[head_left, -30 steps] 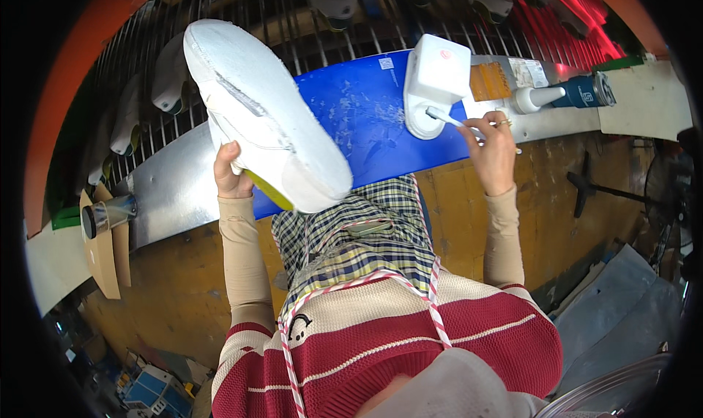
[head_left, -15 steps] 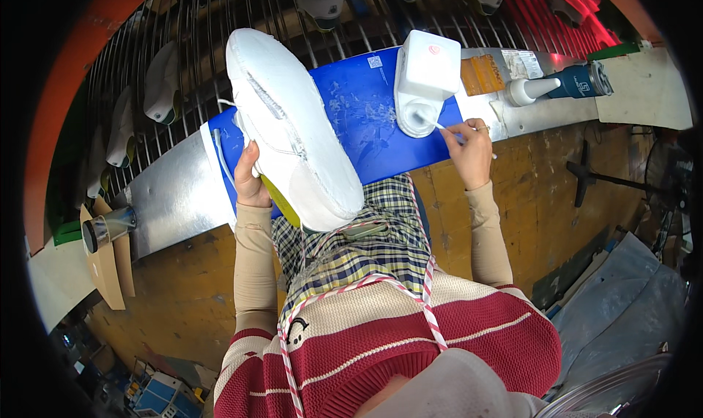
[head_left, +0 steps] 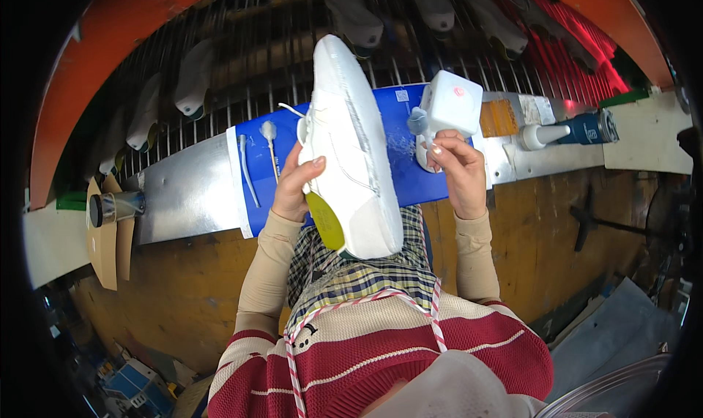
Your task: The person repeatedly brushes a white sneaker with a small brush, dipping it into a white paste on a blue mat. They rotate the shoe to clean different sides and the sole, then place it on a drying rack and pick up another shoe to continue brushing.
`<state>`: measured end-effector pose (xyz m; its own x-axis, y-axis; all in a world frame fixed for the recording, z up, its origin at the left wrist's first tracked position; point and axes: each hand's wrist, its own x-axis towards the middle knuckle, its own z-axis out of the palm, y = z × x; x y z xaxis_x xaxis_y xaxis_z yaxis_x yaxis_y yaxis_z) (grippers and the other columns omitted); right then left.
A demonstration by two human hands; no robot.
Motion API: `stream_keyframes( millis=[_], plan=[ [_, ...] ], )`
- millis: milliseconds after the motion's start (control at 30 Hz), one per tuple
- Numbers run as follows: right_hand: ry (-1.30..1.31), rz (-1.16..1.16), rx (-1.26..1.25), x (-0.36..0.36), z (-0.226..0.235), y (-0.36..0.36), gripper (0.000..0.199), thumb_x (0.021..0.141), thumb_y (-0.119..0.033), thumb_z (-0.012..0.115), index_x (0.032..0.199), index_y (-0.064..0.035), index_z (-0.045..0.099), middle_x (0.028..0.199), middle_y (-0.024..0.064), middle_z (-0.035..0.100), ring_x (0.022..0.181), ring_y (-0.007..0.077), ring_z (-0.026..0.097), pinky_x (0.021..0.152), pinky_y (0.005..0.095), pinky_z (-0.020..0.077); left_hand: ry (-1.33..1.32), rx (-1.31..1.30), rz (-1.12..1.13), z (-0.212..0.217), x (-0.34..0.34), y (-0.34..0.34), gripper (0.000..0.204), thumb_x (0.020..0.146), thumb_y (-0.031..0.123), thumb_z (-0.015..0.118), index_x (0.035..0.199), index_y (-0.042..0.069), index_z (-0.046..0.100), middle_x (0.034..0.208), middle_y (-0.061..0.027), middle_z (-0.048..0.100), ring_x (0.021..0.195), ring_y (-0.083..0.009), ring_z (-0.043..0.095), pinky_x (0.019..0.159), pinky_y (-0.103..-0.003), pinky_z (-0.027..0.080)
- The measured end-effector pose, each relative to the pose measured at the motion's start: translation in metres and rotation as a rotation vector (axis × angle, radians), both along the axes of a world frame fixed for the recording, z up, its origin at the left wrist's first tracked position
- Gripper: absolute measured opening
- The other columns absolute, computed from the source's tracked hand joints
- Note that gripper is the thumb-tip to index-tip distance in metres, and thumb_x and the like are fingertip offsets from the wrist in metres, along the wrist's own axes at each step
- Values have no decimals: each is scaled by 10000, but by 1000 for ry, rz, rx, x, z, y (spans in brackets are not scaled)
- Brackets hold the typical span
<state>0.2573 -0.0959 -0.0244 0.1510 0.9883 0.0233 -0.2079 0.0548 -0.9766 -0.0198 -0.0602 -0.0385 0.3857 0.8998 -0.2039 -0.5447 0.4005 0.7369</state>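
Note:
My left hand (head_left: 293, 185) grips a white shoe (head_left: 344, 136) by its opening, near the olive-yellow inner lining (head_left: 324, 222). The shoe stands with its toe away from me and heel nearest, tilted so its side and unfinished bottom edge show. In my right hand (head_left: 464, 170), fingers pinch a small brush (head_left: 418, 120) whose pale, wet-looking head points up and left. Just behind that hand stands a white square-topped dispenser (head_left: 455, 103) with a round cup, now partly covered by my hand. The brush head is apart from the shoe.
A smeared blue board (head_left: 256, 206) covers the metal bench. On it lie a pale bent tube (head_left: 247, 173) and a swab-like brush (head_left: 269, 130). At right are an amber block (head_left: 499, 118), a white nozzle bottle (head_left: 542, 135) and a blue tumbler (head_left: 592, 127). Shoes (head_left: 195, 77) rest on the roller rack.
My right hand has lifted the brush out of the dispenser's cup. My left hand has moved the shoe right and turned it more upright, uncovering the swab-like brush on the board.

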Motion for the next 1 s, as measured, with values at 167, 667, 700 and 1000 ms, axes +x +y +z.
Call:
stream_keyframes(
  millis=[167,667,700,1000],
  plan=[
    [-479,-163,420,-37,41,28,192,761,2,808,947,-13,764,980,40,538,801,121,560,700,242,471,89,87,-20,28,3,-5,796,811,177,677,1486,-27,308,1296,-189,588,1127,-257,647,956,-342,536],
    [-843,-238,821,-35,122,85,154,746,-5,809,892,-4,761,886,54,518,715,123,514,612,257,419,200,264,-3,57,-5,-18,985,714,127,783,1516,-78,250,1402,-171,508,1280,-234,514,1089,-343,381],
    [-845,-234,827,-34,126,88,150,743,-9,811,885,-6,762,879,55,519,711,126,517,606,259,422,202,272,-7,57,-4,-18,985,713,125,785,1514,-82,250,1403,-172,507,1281,-235,513,1090,-344,379],
    [-925,-167,928,-24,149,103,187,705,-30,836,880,-15,770,889,51,516,710,118,520,602,250,422,197,296,-7,61,-5,-21,990,704,132,793,1510,-83,260,1402,-173,509,1285,-241,511,1093,-351,377]
  ],
)
